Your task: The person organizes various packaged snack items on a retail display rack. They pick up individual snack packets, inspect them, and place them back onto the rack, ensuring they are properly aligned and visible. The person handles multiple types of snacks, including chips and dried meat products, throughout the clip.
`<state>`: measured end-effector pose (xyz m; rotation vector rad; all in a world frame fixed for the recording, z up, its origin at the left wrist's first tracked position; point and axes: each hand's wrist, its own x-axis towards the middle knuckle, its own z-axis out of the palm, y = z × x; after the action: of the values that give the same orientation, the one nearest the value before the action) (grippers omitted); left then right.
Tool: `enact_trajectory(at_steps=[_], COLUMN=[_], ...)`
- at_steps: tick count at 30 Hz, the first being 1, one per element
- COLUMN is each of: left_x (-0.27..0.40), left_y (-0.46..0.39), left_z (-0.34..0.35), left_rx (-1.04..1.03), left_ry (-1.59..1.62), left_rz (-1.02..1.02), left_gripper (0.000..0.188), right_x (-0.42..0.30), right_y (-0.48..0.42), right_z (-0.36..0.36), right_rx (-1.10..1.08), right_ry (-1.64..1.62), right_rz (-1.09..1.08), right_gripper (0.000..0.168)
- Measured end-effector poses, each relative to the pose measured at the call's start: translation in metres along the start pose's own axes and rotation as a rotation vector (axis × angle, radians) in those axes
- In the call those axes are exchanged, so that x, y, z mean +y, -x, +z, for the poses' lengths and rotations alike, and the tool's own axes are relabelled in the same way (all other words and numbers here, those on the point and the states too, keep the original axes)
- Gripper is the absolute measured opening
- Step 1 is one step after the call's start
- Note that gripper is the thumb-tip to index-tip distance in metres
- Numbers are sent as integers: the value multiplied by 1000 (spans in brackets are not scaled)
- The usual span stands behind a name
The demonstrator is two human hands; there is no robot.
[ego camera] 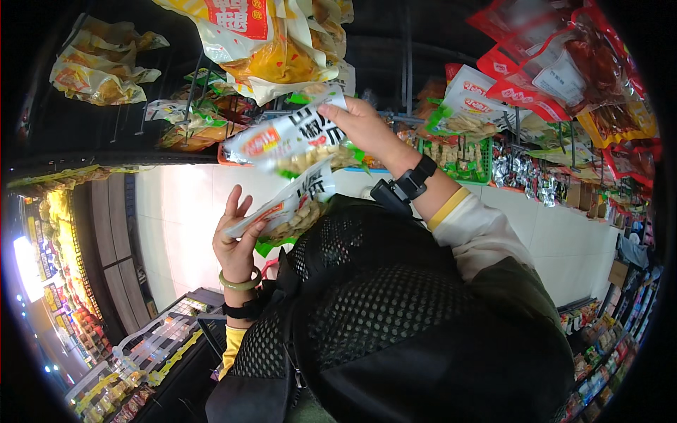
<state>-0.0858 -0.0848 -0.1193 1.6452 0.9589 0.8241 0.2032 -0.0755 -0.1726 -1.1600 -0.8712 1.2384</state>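
My right hand (365,127) grips the upper right end of a white-and-green snack packet (307,129) with a clear window showing pale pieces. Lower left, my left hand (240,232) holds a similar packet (296,211) by its left end, between thumb and fingers. The two packets lie close together; whether they touch is hard to tell. A bag of yellowish packaged meat (288,61) hangs from the rack just above the right hand's packet. Black mesh fabric (381,296) worn on the body hides the area below the hands.
Metal display hooks (197,95) project around the hanging packets. Red meat packs (560,69) and white-and-green packets (470,106) hang at the right. Below them stands a green basket (489,161) of small wrapped snacks. More stocked shelves line the lower left and lower right.
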Motion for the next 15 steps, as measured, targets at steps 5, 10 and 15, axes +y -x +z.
enact_trajectory(at_steps=[5, 10, 15], left_x=[-5, -2, -8], left_y=[8, 8, 7], left_z=[-8, -8, -11], left_rx=[-22, 26, -13], left_ry=[-48, 25, -29], left_rz=[-56, -123, -81], left_gripper=[37, 35, 34], right_x=[10, 8, 3], right_y=[-11, -12, 3], right_z=[1, 2, 6], right_rx=[159, 248, 289], right_ry=[125, 111, 178], right_rz=[-30, -48, -29], right_gripper=[27, 27, 28])
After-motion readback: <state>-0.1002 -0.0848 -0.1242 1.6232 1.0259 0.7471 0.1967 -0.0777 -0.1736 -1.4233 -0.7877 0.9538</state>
